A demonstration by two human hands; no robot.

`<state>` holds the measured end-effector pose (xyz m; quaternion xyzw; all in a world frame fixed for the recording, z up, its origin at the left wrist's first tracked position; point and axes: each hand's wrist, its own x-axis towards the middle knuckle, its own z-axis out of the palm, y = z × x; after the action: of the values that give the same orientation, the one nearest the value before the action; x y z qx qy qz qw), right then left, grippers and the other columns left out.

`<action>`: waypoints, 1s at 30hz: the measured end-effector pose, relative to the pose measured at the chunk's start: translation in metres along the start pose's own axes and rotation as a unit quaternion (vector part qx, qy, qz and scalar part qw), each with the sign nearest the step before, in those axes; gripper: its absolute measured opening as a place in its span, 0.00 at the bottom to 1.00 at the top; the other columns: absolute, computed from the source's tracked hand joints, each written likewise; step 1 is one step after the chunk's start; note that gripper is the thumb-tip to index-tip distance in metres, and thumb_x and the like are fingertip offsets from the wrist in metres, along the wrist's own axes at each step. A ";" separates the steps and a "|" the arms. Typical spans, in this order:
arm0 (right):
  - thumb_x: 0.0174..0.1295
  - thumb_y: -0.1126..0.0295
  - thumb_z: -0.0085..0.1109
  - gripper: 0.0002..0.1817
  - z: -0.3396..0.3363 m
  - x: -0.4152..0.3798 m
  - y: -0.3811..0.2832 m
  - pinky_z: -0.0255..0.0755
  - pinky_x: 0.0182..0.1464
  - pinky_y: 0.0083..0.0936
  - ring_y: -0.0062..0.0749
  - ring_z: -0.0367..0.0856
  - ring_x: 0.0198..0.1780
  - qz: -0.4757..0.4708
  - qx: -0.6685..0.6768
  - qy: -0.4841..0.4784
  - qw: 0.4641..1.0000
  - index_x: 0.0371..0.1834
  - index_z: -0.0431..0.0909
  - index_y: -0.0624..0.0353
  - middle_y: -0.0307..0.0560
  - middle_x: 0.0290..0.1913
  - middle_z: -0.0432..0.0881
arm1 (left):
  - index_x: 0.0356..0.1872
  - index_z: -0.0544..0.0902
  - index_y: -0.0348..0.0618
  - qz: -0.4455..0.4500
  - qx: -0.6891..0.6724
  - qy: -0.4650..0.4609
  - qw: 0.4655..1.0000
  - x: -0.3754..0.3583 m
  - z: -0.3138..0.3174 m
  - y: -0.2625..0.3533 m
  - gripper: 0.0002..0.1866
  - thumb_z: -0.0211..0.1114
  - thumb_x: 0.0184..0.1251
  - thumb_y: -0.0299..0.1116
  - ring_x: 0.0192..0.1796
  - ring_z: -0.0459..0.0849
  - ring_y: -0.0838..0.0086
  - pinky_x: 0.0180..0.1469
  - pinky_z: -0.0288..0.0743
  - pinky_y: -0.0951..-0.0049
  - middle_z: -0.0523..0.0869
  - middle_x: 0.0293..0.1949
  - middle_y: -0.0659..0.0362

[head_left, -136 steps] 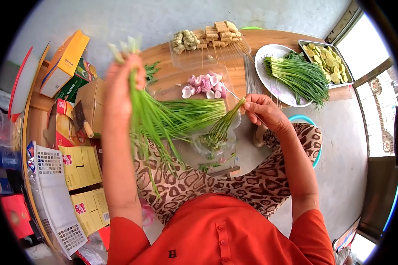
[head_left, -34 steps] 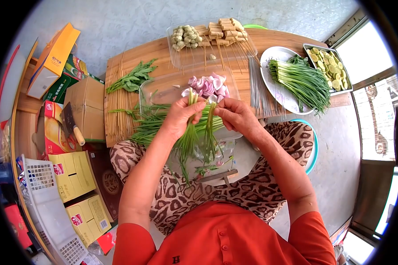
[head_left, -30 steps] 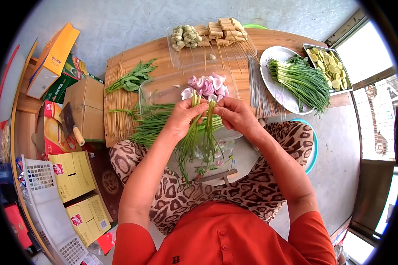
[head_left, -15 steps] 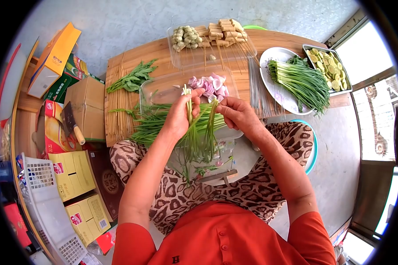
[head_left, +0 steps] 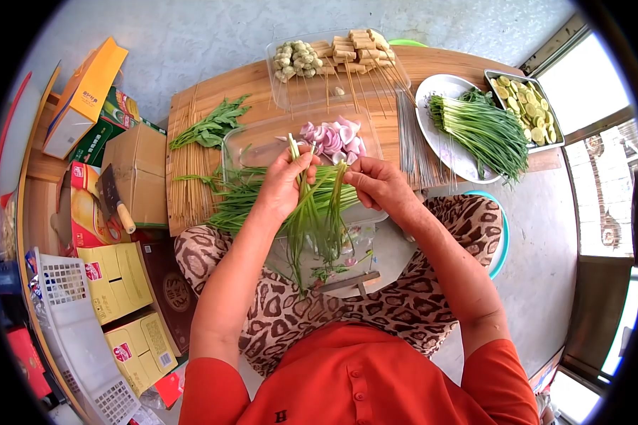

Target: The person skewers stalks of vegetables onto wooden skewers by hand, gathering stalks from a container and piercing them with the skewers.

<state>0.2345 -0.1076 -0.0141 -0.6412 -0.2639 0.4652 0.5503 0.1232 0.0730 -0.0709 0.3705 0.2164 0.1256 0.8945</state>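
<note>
My left hand (head_left: 285, 185) is wrapped round a bunch of green chives (head_left: 306, 234), pale stem ends up and leaves hanging down toward my lap. Closed in a pinch, my right hand (head_left: 376, 184) grips the upper ends of another few strands of chives (head_left: 331, 219) just to the right. Behind and below the left hand, more loose chives (head_left: 244, 212) lie across the near side of a clear plastic tray (head_left: 232, 136). Skewered pieces of purple onion (head_left: 331, 136) sit in that tray, just beyond my fingers.
A second clear tray (head_left: 280, 88) holds skewered rolls (head_left: 361, 53) and green-white pieces. At right are a white plate (head_left: 432, 134) of chives and a metal tray of sliced rounds (head_left: 528, 106). Bamboo skewers (head_left: 191, 184) and leafy greens (head_left: 216, 124) lie left. A knife (head_left: 113, 195) rests by boxes.
My left hand has shifted slightly left and down, and its bunch of chives now spreads apart at the top. My right hand stays almost in place, still pinching its strands.
</note>
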 end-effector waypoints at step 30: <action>0.67 0.66 0.55 0.10 0.000 0.001 0.005 0.54 0.19 0.17 0.14 0.63 0.15 0.002 -0.027 0.003 1.000 0.31 0.74 0.61 0.32 0.14 0.67 | 0.44 0.80 0.37 0.029 -0.013 0.009 0.999 0.001 -0.006 0.004 0.09 0.63 0.65 0.28 0.30 0.78 0.76 0.31 0.72 0.78 0.81 0.34 0.60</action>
<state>0.2340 -0.1076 -0.0195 -0.6583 -0.2730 0.4570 0.5322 0.1206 0.0800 -0.0723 0.3636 0.2121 0.1577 0.8933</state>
